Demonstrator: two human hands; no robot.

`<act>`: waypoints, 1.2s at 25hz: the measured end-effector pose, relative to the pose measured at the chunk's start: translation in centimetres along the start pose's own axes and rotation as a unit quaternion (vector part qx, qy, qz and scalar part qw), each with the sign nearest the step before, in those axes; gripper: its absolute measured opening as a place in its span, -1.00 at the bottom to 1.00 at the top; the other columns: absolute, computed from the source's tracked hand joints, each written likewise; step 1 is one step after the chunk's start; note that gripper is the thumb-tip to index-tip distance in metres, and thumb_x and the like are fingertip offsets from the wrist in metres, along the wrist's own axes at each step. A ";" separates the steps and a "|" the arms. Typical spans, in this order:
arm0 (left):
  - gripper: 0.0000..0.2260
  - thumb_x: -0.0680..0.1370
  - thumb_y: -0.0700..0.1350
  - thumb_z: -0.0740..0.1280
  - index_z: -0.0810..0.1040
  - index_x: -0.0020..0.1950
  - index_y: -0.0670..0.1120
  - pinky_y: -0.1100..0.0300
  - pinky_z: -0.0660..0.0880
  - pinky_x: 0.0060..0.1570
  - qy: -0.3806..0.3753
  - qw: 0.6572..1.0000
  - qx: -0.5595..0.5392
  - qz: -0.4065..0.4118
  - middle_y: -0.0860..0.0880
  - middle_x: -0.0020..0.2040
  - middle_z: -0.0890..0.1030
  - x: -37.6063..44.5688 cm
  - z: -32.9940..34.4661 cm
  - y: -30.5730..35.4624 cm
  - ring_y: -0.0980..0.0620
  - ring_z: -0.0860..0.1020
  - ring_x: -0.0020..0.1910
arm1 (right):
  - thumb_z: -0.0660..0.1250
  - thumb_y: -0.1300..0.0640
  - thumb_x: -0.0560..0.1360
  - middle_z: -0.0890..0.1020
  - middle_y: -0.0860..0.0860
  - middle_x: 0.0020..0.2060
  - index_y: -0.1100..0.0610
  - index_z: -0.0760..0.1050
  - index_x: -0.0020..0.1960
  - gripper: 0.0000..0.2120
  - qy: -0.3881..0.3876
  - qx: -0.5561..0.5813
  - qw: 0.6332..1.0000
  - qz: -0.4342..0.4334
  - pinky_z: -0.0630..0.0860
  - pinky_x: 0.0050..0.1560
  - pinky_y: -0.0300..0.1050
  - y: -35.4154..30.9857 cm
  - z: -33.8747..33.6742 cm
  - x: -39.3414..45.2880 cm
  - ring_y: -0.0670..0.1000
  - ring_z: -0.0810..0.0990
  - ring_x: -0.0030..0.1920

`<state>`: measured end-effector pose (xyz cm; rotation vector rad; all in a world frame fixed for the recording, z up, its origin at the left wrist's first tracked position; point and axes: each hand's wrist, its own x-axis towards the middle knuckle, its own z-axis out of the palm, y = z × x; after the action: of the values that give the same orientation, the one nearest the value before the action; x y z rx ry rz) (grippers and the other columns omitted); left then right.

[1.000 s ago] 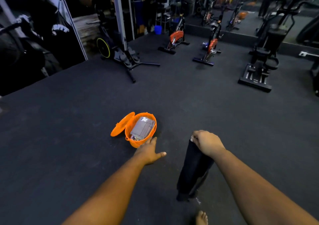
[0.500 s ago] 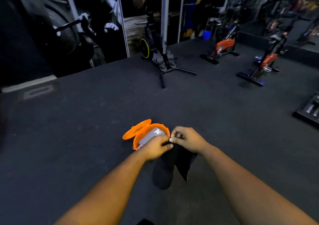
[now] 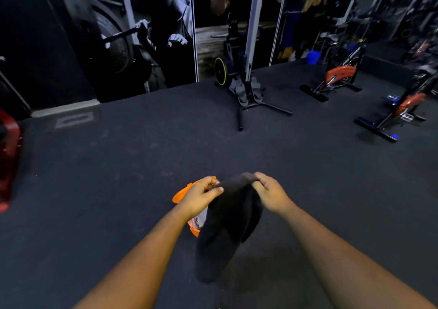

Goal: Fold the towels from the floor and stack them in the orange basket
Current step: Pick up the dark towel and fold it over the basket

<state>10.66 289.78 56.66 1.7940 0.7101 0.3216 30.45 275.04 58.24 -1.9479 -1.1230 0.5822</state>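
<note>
A dark towel (image 3: 227,223) hangs in the air in front of me, held by its top edge. My left hand (image 3: 201,197) pinches the edge's left end and my right hand (image 3: 270,193) grips the right end, a short way apart. The towel droops down and covers most of the orange basket (image 3: 194,231) on the floor behind it. Only the basket's lid (image 3: 180,195) and a bit of its rim show, with a folded grey towel (image 3: 200,221) peeking out inside.
Dark rubber gym floor (image 3: 118,190) lies all around. A cable machine base (image 3: 248,95) stands straight ahead, and exercise bikes (image 3: 336,78) line the right side. A red object (image 3: 9,152) sits at the far left edge.
My left hand has come off the floor and taken the towel's top edge beside the right hand. Both hands have since spread apart, and the view has turned left.
</note>
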 end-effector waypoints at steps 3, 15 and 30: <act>-0.24 0.38 0.26 0.54 0.37 0.50 0.10 0.24 0.50 0.27 -0.043 0.999 -0.014 -0.005 0.14 0.31 0.58 1.9 0.9 0.9 0.27 0.53 0.28 | 0.24 0.25 0.59 0.68 -0.08 -0.08 0.03 0.60 -0.01 -0.81 -0.059 0.032 0.994 -0.082 0.49 0.01 -0.21 -1.8 0.3 3.1 -0.11 0.64 -0.02; -0.87 0.68 -0.08 0.30 0.63 0.13 -0.02 0.17 0.54 0.02 0.432 0.869 -0.230 -0.071 0.00 0.05 0.70 3.5 3.4 6.5 0.05 0.65 0.07 | 0.34 0.01 0.58 0.47 -0.07 -0.26 -0.04 0.37 -0.24 -0.75 -0.224 -0.228 0.942 -0.102 0.38 -0.17 -0.01 11.7 -8.2 9.3 0.04 0.53 -0.16; -0.86 0.56 -0.13 0.46 0.61 0.09 0.04 0.37 0.51 0.00 0.344 0.926 0.062 -0.141 0.13 -0.06 0.66 2.3 8.3 3.6 0.15 0.63 -0.06 | 0.40 -0.10 0.54 0.56 -0.12 -0.37 -0.03 0.55 -0.17 -0.81 -0.223 -0.023 0.956 -0.188 0.49 -0.23 0.00 10.6 -8.3 10.1 -0.13 0.51 -0.34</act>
<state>18.03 284.12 56.91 1.6544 1.4942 0.7394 46.71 277.29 54.39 -1.6149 -1.7534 0.8110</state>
